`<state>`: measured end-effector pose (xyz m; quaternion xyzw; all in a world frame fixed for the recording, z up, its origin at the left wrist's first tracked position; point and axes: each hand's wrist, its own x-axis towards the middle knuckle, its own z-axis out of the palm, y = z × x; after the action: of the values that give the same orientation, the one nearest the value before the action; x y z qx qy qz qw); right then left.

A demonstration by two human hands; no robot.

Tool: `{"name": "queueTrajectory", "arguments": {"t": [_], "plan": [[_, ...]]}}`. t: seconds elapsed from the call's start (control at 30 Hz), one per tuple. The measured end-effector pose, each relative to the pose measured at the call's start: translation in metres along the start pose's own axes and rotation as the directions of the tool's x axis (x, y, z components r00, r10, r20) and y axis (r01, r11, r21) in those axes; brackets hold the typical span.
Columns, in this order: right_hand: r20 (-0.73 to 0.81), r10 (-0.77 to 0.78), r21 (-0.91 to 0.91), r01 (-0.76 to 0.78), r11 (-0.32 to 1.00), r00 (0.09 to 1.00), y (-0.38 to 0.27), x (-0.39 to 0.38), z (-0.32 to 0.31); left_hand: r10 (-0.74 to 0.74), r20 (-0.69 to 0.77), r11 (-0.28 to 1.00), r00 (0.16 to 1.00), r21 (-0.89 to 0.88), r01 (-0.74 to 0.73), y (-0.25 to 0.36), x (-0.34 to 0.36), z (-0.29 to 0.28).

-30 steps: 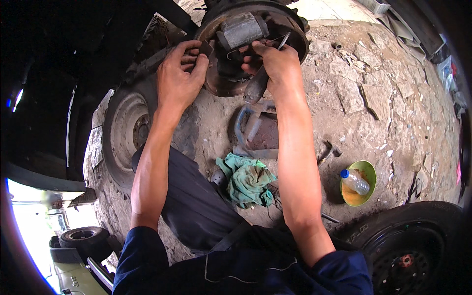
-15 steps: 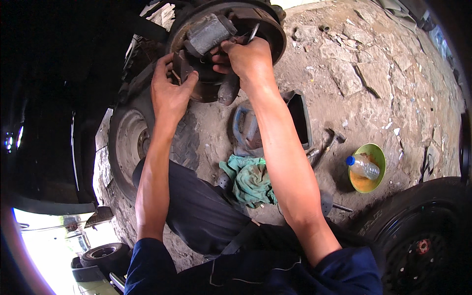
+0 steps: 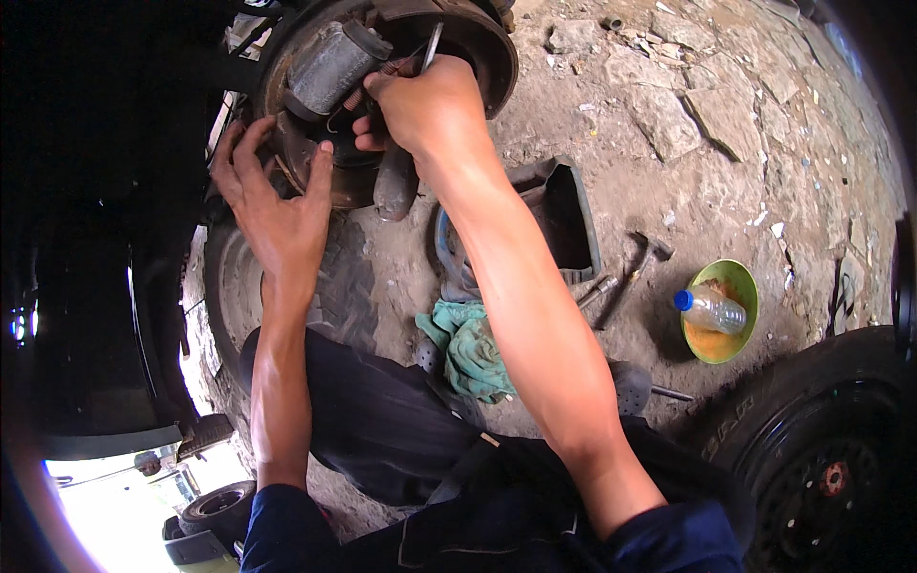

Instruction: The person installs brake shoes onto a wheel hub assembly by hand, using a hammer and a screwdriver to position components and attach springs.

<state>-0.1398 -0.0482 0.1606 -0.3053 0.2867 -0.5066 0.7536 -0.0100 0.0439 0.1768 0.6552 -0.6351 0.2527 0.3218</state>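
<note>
In front of me, at the upper left, is a rusty round brake assembly [image 3: 495, 72] with a grey metal cylinder [image 3: 334, 72] at its middle. My right hand [image 3: 420, 110] is closed round a screwdriver [image 3: 393, 186]: its thick dark handle hangs below the fist and a bare metal shank sticks out above. By its thumb and fingertips runs a thin coil spring [image 3: 355, 98] with a hooked end. My left hand [image 3: 277, 205] has its fingers spread at the assembly's lower left edge, holding nothing visible. What its fingertips touch is partly hidden in shadow.
On the dirt ground lie a cut-open plastic container [image 3: 592, 224], a hammer [image 3: 635, 277], a green rag [image 3: 478, 358] and a green bowl [image 3: 750, 329] with a clear bottle [image 3: 716, 312]. Wheels stand at right [image 3: 812, 411] and left [image 3: 224, 272]. A dark vehicle body [image 3: 86, 191] fills the left.
My left hand has moved left and down, its thumb and fingers wider apart, off a dark curved piece. The view has shifted; my right hand keeps its hold beside the cylinder.
</note>
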Motion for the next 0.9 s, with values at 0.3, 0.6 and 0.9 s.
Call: {"name": "queueTrajectory", "arguments": {"t": [0.3,0.6,0.9], "plan": [[0.040,0.088,0.127,-0.092,0.988,0.995,-0.009,-0.008,-0.013,0.281,-0.071,0.953,0.957,0.143,-0.269,0.000,0.005,0.005],[0.049,0.110,0.062,-0.113,0.992,0.993,-0.012,-0.010,-0.018,0.183,0.011,0.965,0.983,0.187,-0.182,0.005,0.006,0.010],[-0.014,0.105,0.188,-0.101,0.977,0.994,-0.005,-0.011,-0.013,0.100,0.016,0.954,0.995,0.283,-0.100,0.002,0.002,0.020]]}}
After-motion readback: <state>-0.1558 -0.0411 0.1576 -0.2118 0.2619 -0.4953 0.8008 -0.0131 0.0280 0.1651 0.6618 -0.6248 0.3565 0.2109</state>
